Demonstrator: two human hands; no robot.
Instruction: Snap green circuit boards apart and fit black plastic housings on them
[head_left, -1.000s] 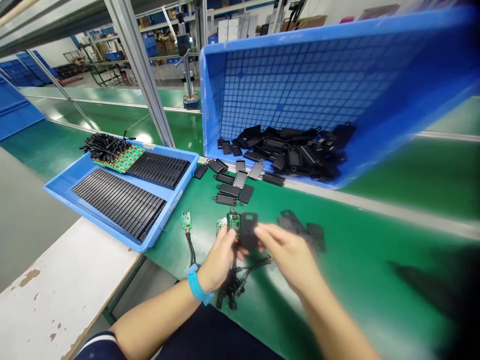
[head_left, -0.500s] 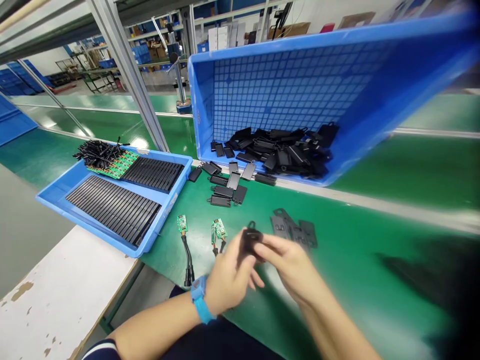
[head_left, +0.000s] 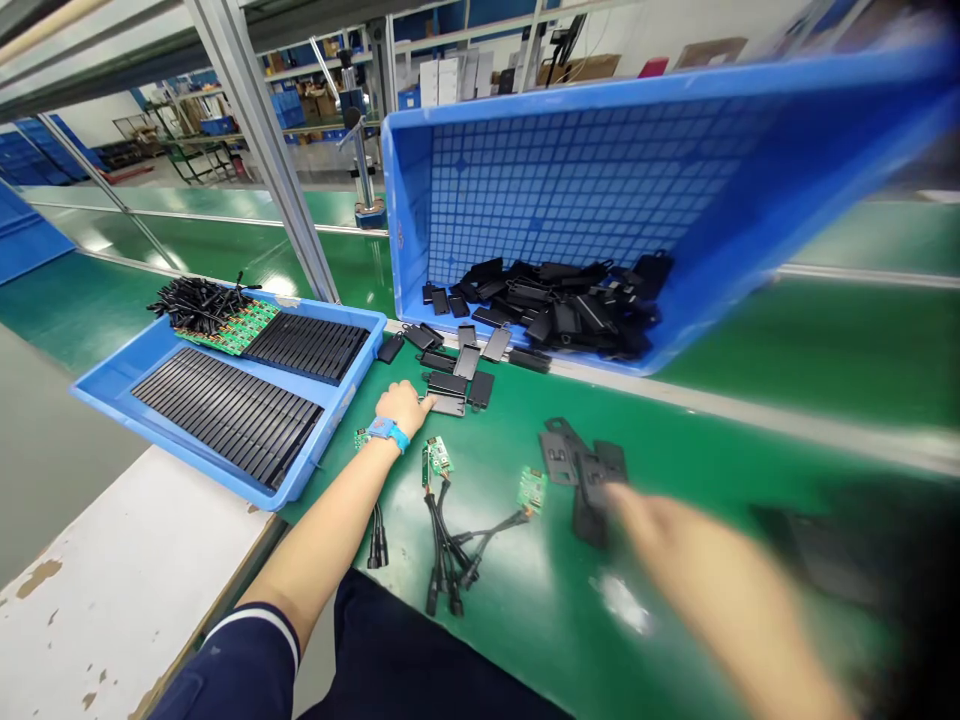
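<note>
**Left hand on loose black shells, right hand setting one down**

Left hand reaches the loose black shells lying just in front of the tilted blue bin, fingertips touching one; grip narrow, nothing lifted. Right hand is blurred at the stacked shells farther right of that bin; can't tell if it grips one. Shells look light, stiff, smooth plastic: best pinched by the long edges. Wired circuit boards lie nearer the person; they look fragile.
</note>
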